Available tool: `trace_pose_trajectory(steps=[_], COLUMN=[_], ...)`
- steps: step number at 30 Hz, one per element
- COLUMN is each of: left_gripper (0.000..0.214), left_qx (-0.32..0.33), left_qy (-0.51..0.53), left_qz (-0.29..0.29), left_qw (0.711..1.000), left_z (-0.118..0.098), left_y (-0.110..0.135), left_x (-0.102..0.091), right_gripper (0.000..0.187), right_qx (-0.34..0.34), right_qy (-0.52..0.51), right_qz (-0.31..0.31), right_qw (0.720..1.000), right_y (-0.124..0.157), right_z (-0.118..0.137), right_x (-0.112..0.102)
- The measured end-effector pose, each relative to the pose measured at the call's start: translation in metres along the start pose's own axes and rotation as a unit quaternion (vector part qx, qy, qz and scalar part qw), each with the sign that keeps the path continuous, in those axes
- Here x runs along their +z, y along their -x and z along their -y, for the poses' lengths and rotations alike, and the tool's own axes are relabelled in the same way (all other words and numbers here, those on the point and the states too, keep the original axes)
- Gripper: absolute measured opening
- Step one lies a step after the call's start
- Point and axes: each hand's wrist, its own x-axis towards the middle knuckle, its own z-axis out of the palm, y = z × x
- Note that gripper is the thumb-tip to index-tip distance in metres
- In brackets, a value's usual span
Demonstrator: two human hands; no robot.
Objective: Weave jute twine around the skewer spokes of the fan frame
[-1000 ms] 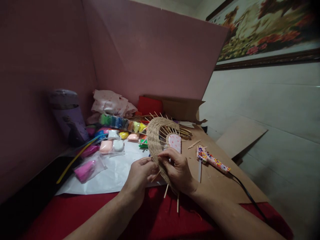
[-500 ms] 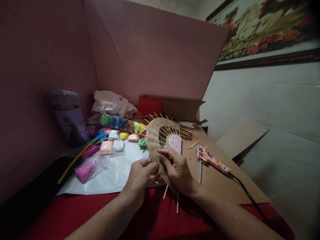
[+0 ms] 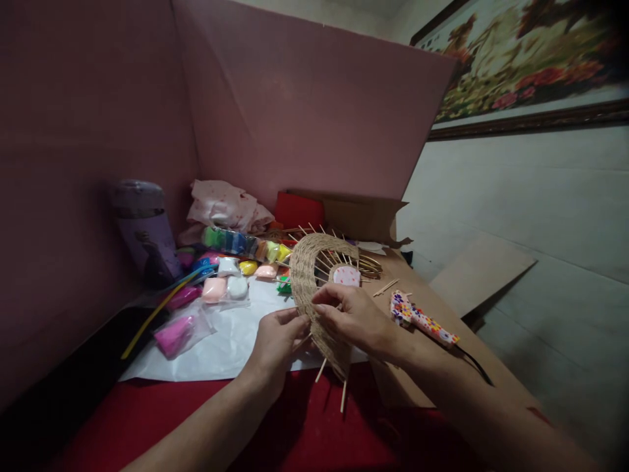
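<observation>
A curved band woven from tan twine [image 3: 305,262] over thin wooden sticks stands tilted between my hands. Its sticks poke out past the outer edge and fan in to a small centre covered in pink spotted cloth [image 3: 346,275]. My left hand [image 3: 275,341] is closed on the band's left edge, thumb and fingers pinching near the sticks. On the band's face, my right hand [image 3: 358,321] has its thumb and index finger pinched together against the weave. Any strand between those fingertips is too small to make out.
A flower-patterned glue gun [image 3: 425,321] with a black cord lies on cardboard [image 3: 472,354] at right, near loose sticks [image 3: 386,287]. Bags of coloured clay [image 3: 177,334] lie on white sheeting [image 3: 226,357] at left. A purple bottle [image 3: 147,236] stands behind them.
My right hand has turned flatter, its forearm now across the cardboard and part of the glue gun's cord. The woven band has tilted slightly. The view has shifted a little.
</observation>
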Motion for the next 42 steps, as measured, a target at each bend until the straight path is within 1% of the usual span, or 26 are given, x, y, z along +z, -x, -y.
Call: trace_pose_trajectory(steps=[2, 7, 10, 15, 18, 22, 24, 27, 30, 34, 40, 42], left_gripper=[0.022, 0.021, 0.023, 0.020, 0.017, 0.017, 0.018, 0.024, 0.032, 0.032, 0.031, 0.030], left_qx=[0.003, -0.006, -0.005, -0.004, 0.000, 0.010, 0.008, 0.011, 0.039, 0.074, 0.085, 0.088], left_qy=[-0.004, -0.001, -0.007, -0.013, -0.009, 0.005, 0.010, 0.015, 0.006, -0.004, -0.004, -0.007], left_qz=[0.000, -0.010, -0.012, -0.006, -0.004, 0.008, -0.010, -0.058, -0.086, -0.081, -0.076, -0.073], left_qw=[1.000, 1.000, 1.000, 1.000, 1.000, 1.000, 1.000, 0.998, 0.996, 0.994, 0.993, 0.993], left_z=[0.000, 0.001, 0.002, 0.003, 0.002, 0.001, 0.001, 0.001, 0.001, 0.003, 0.003, 0.003], left_y=[-0.001, -0.003, -0.005, -0.005, -0.004, -0.002, -0.001, 0.000, 0.001, 0.001, 0.003, 0.002], left_x=[0.000, -0.001, -0.003, -0.004, -0.003, -0.002, -0.001, 0.001, 0.001, 0.000, 0.000, 0.000], right_gripper=[0.013, 0.009, 0.006, 0.009, 0.010, 0.009, 0.009, 0.008, 0.008, 0.010, 0.008, 0.008], right_qx=[-0.013, -0.022, -0.047, -0.098, -0.110, -0.120, -0.121, -0.118, -0.115, -0.120, -0.138, -0.134], right_qy=[0.007, -0.023, -0.027, -0.021, -0.019, -0.010, -0.001, 0.009, 0.010, -0.006, -0.006, -0.004], right_qz=[-0.022, -0.031, -0.039, -0.041, -0.042, -0.059, -0.060, -0.062, -0.069, -0.087, -0.100, -0.105], right_qw=[1.000, 0.999, 0.998, 0.994, 0.993, 0.991, 0.991, 0.991, 0.991, 0.989, 0.985, 0.985], right_y=[-0.004, -0.010, -0.009, -0.008, -0.007, -0.006, -0.006, -0.005, -0.004, -0.005, -0.005, -0.004], right_z=[-0.007, -0.020, -0.021, -0.022, -0.022, -0.022, -0.022, -0.021, -0.020, -0.019, -0.016, -0.016], right_x=[0.006, 0.019, 0.021, 0.024, 0.026, 0.028, 0.029, 0.030, 0.031, 0.035, 0.038, 0.039])
